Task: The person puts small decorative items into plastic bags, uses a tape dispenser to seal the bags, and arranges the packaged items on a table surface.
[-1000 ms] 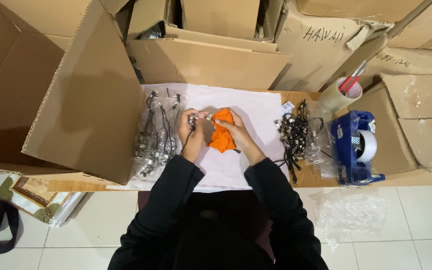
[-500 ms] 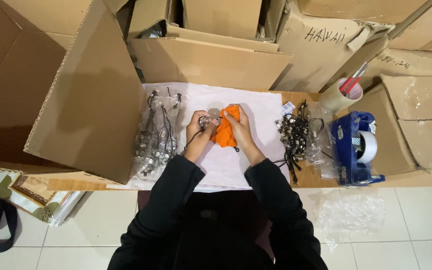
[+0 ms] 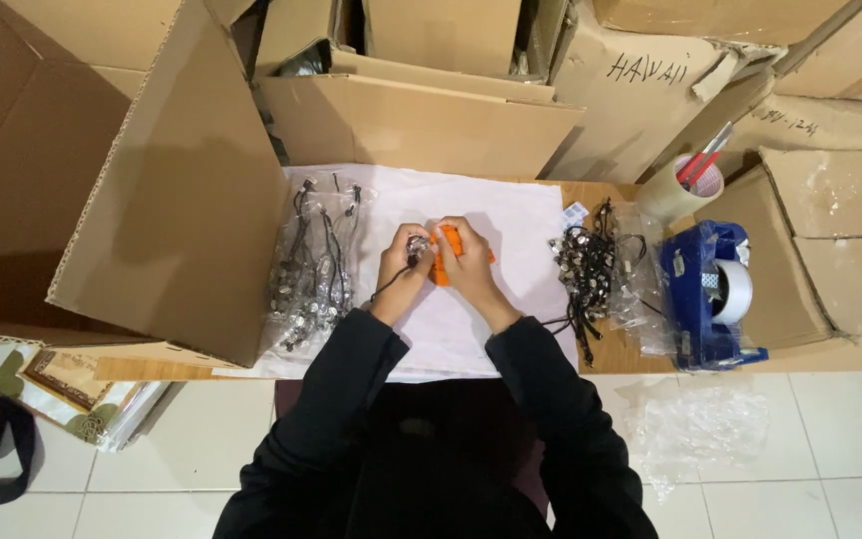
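— We log packages: clear plastic bag (image 3: 313, 262) of dark corded pieces, left of centre on the table.

— Second clear bag (image 3: 606, 274) right; brown cardboard boxes (image 3: 421, 120) stacked behind.

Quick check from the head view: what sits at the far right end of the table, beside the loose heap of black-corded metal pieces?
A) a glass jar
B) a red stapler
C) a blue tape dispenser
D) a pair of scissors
C: a blue tape dispenser holding a roll of tape stands at the right end of the table, just right of the heap of black-corded metal pieces.
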